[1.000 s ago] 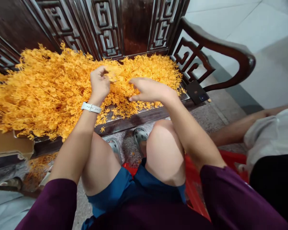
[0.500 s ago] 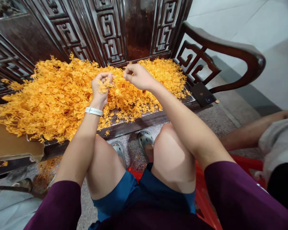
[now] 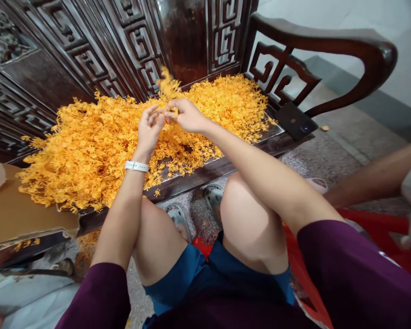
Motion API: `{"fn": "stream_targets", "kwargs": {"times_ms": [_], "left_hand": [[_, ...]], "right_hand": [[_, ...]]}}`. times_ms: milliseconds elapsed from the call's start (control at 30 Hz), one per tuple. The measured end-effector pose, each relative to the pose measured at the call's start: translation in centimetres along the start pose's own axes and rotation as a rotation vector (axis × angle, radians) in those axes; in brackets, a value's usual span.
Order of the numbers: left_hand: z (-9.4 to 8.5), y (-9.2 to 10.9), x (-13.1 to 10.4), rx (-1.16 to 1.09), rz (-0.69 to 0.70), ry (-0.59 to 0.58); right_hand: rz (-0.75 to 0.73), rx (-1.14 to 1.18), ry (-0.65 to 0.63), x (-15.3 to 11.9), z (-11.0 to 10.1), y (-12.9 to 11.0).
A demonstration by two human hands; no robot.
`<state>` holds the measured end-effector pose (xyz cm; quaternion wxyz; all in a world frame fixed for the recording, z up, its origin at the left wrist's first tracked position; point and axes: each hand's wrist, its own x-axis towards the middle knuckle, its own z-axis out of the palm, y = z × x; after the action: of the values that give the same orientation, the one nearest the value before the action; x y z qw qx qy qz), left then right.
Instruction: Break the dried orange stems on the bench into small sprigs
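Observation:
Over the heap of orange plastic flower pieces (image 3: 99, 151), my two hands meet close together. My right hand (image 3: 188, 115) is closed in a pinch on an orange plastic flower sprig (image 3: 168, 86), whose frilled end sticks up above the fingers and is blurred. Just to its left, my left hand (image 3: 150, 130) has its fingers curled and thumb brought in, with the tips at the lower part of the sprig; the exact contact is partly hidden. A white watch band (image 3: 137, 166) circles the left wrist.
The heap lies on a dark carved wooden bench (image 3: 192, 180) with a curved armrest (image 3: 329, 41). A dark phone (image 3: 296, 121) rests at the bench's right end. Cardboard (image 3: 30, 219) is at the left. Other people's limbs (image 3: 373, 176) and light clothing (image 3: 37, 297) show on both sides.
My hands have come together. The orange sprig, earlier against my left palm, now stands up above the right fingertips. The view has shifted slightly.

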<state>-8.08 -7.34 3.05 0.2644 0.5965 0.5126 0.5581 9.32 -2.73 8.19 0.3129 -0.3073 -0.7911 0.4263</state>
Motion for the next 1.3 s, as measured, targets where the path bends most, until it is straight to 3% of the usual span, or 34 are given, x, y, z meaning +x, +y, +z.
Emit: {"fn": "stream_targets", "kwargs": {"times_ms": [100,233,333,633,733,867,1000,1100,1200,1300], "left_hand": [[-0.1,-0.6,-0.2,0.276,0.096,-0.122],[-0.4,-1.1,-0.4,0.475,0.112,-0.112],[-0.6,-1.4,-0.6,0.570,0.100,-0.168],[0.2,-0.1,-1.5,0.817,0.039,-0.355],[0.7,-0.3,-1.4,0.868,0.023,-0.387],[1.1,-0.1,-1.5,0.838,0.063,-0.307],[1.3,0.6,-1.4,0.646,0.131,-0.168],[1.2,0.5,-0.9,0.475,0.108,-0.028],[1.1,0.1,-0.3,0.545,0.086,0.159],[1.4,0.0,-0.1,0.629,0.073,0.177]], "right_hand": [[0.040,0.253,0.164,0.1,-0.3,0.4],[0.157,0.429,0.396,0.5,-1.2,1.2],[0.181,0.569,0.540,0.8,-2.2,2.0],[0.124,0.644,0.672,1.0,-4.6,3.0],[0.102,0.580,0.670,1.0,-5.0,2.6],[0.052,0.513,0.631,1.0,-4.4,1.5],[0.014,0.537,0.527,0.3,-3.2,-0.1],[0.001,0.648,0.413,-0.6,-2.5,-1.2],[0.045,0.704,0.319,-1.0,-2.2,-1.8],[0.062,0.690,0.250,-1.0,-1.9,-2.0]]}}
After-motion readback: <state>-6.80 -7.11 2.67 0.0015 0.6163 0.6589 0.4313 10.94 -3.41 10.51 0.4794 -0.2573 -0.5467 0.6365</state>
